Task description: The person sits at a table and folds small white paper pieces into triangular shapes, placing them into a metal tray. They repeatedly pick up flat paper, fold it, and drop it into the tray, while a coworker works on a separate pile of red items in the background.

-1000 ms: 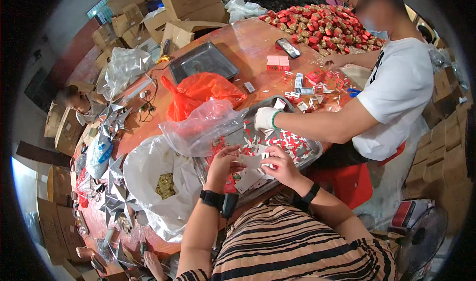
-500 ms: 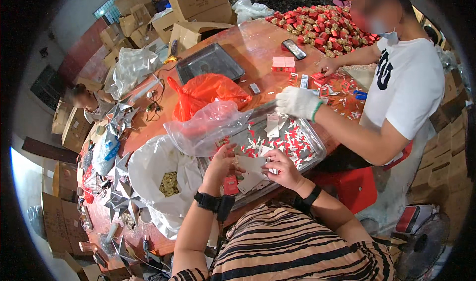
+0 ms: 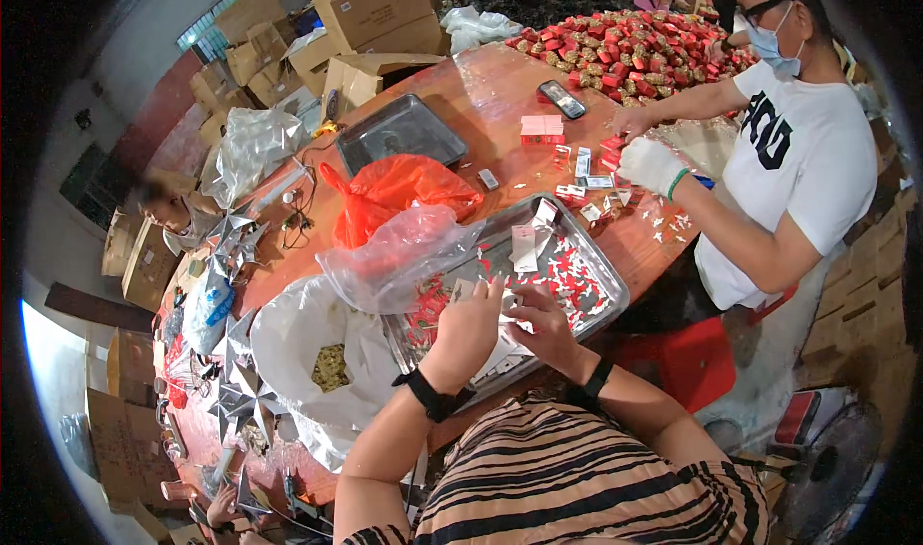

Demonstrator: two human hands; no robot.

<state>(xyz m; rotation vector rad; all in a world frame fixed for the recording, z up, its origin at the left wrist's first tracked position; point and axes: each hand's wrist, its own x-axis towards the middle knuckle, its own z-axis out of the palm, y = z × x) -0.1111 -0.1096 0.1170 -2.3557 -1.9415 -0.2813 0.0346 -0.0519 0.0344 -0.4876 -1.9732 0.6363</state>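
Observation:
My left hand (image 3: 467,332) and my right hand (image 3: 544,326) are close together over the near side of a grey metal tray (image 3: 615,268). Both are closed on a small pale card (image 3: 510,300), mostly hidden by the fingers. Under them lie more pale sheets, and red and white paper scraps (image 3: 580,274) are scattered through the tray. A pale cut card (image 3: 524,247) lies on the scraps near the far side. Clear plastic wrap (image 3: 399,257) overhangs the tray's left part.
Left of the tray stands a white sack (image 3: 288,329) with gold-coloured bits inside. Behind are an orange-red plastic bag (image 3: 404,194), a dark tray (image 3: 399,98) and a phone (image 3: 561,99). A gloved co-worker (image 3: 798,161) handles red pieces at right, near heaped red-and-gold ornaments (image 3: 625,50).
My hands have come closer together, the left turning over the card so that less of it shows. The co-worker's gloved hand has moved right, away from the tray, to the red pieces.

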